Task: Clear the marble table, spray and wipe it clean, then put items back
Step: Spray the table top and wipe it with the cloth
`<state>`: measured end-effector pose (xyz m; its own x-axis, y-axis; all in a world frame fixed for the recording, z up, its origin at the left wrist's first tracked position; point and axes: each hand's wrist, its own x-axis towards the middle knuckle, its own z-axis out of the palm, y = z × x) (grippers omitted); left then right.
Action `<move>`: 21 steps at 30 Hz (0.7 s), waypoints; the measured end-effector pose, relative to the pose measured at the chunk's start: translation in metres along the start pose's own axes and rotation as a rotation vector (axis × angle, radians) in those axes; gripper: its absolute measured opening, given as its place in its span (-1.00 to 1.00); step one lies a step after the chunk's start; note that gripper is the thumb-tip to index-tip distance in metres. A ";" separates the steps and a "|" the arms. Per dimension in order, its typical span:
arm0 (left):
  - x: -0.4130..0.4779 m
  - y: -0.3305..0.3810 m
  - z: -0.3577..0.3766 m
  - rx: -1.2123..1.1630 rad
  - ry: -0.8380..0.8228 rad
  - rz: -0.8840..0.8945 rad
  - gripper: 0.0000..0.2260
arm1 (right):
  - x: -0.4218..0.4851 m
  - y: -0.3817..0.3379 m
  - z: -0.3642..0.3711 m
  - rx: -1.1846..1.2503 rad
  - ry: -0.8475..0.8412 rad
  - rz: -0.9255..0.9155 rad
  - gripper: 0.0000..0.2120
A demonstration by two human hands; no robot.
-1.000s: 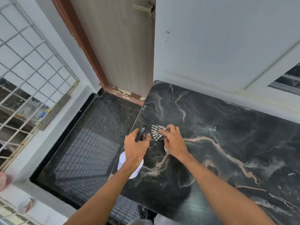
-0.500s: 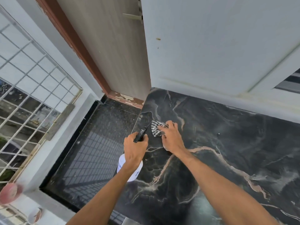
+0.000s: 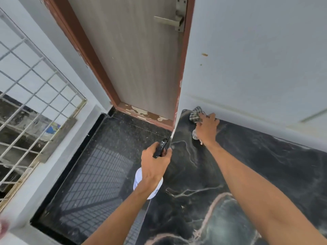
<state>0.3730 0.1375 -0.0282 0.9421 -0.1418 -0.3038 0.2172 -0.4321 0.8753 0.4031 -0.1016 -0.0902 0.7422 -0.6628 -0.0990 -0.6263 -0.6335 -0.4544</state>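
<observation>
The black marble table (image 3: 256,174) with pale veins fills the lower right. My right hand (image 3: 207,128) presses a checked grey-and-white cloth (image 3: 196,115) onto the table's far left corner, against the white wall. My left hand (image 3: 154,167) grips a white spray bottle (image 3: 138,179) by its black trigger head (image 3: 160,147), held just off the table's left edge over the floor. Most of the bottle's body is hidden under my hand and wrist.
A wooden door (image 3: 138,55) with a metal latch (image 3: 177,20) and a brown frame stands behind the table's left end. Dark speckled floor (image 3: 99,165) lies to the left. A white metal window grille (image 3: 31,96) runs along the left wall.
My right hand has slid the cloth away from me, from the near-left part of the table to its far left corner by the wall. The left hand keeps holding the bottle.
</observation>
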 end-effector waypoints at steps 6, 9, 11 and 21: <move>0.026 -0.003 -0.017 -0.051 -0.050 -0.004 -0.73 | 0.016 -0.025 0.020 -0.056 -0.069 -0.236 -0.58; 0.029 -0.006 -0.025 -0.066 -0.058 -0.025 -0.77 | -0.003 -0.037 0.020 -0.073 -0.058 -0.159 -0.54; 0.027 -0.007 -0.030 -0.058 -0.053 -0.035 -0.76 | -0.062 -0.043 0.033 -0.038 -0.069 -0.273 -0.51; -0.003 -0.008 -0.033 -0.006 -0.055 -0.005 -0.79 | -0.173 -0.030 0.028 -0.039 -0.134 -0.324 -0.48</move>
<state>0.3770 0.1702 -0.0219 0.9256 -0.1891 -0.3280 0.2232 -0.4271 0.8762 0.2998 0.0429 -0.0840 0.9271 -0.3681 -0.0710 -0.3594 -0.8188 -0.4476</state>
